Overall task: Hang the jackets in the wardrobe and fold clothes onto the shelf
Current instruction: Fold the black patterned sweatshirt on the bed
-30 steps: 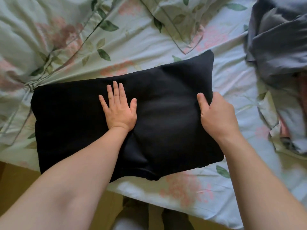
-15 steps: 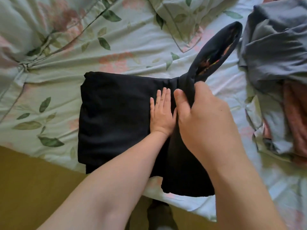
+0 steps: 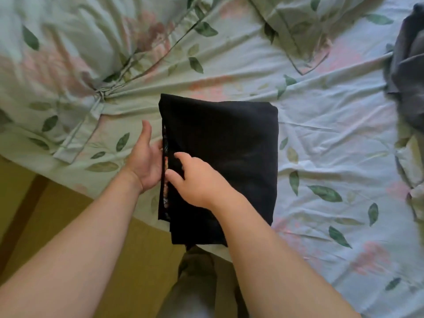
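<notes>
A rumpled floral bedsheet (image 3: pixel 321 138) (green leaves, pink blooms) overhangs yellowish floor (image 3: pixel 64 198).

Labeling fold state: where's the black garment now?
Head view, centre: black garment, folded, on the floral bedsheet by the bed's front edge, left hand and right hand at its left side.

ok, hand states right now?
Left hand: open, fingers slipped under the black garment at its edge.
Right hand: closed, pinching the same edge.

On the floral cotton bedsheet (image 3: pixel 332 134), our left hand (image 3: pixel 146 160) touches the folded black cloth garment (image 3: pixel 229 143) while our right hand (image 3: pixel 199 182) pinches its edge.
</notes>
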